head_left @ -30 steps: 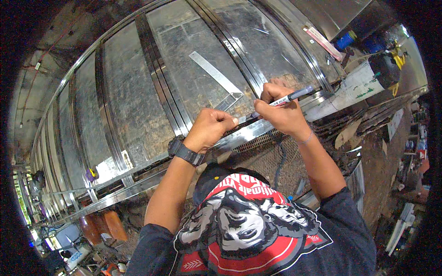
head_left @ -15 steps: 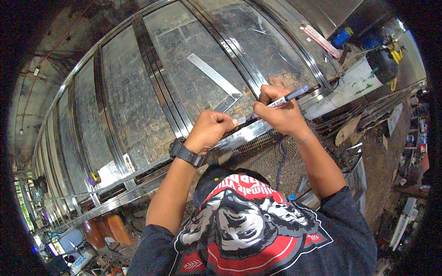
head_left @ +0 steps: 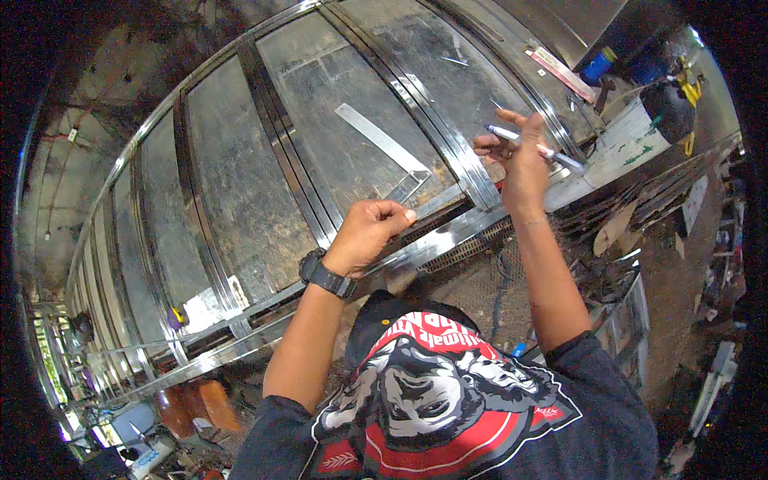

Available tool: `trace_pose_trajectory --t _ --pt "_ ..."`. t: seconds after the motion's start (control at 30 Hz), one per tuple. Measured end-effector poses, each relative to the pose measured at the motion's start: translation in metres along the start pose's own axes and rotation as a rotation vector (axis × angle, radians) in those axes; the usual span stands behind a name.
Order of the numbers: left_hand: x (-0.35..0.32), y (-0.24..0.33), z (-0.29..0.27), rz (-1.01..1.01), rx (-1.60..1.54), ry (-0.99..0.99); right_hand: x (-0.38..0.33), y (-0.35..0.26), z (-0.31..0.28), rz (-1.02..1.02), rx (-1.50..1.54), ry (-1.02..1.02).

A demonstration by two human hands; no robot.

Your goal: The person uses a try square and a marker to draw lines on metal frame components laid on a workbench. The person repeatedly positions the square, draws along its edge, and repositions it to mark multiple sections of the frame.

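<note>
Nearest to the camera is the black shirt with a red and white printed picture (head_left: 436, 400), and both bare forearms rise from it. The left hand (head_left: 370, 230), with a black wristwatch (head_left: 323, 276), rests on the shiny stainless steel frame rail (head_left: 448, 234); its fingers are curled together and the fingertips pinch the lower end of the flat steel try square (head_left: 384, 144), which lies on the dull grey sheet metal panel (head_left: 336, 120) just behind the rail. The right hand (head_left: 516, 156) is lifted above the rail, apart from the metal, and its fingers are closed around a slim grey marker pen with dark tip (head_left: 532, 146), which points to the right.

I judge that the marking at this place is probably finished, because the pen is away from the steel; I cannot see any line on the rail. Cutting or further marking seems not yet done.

Compared with half a second ago, the right hand has risen from the rail, where the pen lay close to the left hand. The left hand stayed at nearly the same place.

Farther away, a blue container (head_left: 598, 64) stands near the cluttered bench.
</note>
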State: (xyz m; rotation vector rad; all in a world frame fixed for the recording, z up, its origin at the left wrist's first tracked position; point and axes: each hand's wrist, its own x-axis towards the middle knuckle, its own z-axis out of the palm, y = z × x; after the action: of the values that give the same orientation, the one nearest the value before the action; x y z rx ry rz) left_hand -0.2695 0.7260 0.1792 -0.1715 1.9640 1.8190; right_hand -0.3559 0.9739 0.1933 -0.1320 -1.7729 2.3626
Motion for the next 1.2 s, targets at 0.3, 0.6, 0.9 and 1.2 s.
trace_pose_trajectory --t 0.3,0.6,0.9,1.2 --pt "-0.002 0.035 -0.058 0.046 -0.172 -0.203 0.0 0.211 0.001 0.306 -0.595 0.102" --pt "0.026 0.051 -0.099 -0.038 -0.255 -0.352 -0.018 0.247 0.072 0.583 -1.169 0.357" --pt "0.04 0.062 -0.117 -0.066 -0.176 -0.396 -0.007 0.257 0.084 0.696 -0.862 0.539" --pt "0.046 0.047 -0.113 -0.029 -0.192 -0.378 -0.023 0.191 0.039 0.494 -0.069 0.432"
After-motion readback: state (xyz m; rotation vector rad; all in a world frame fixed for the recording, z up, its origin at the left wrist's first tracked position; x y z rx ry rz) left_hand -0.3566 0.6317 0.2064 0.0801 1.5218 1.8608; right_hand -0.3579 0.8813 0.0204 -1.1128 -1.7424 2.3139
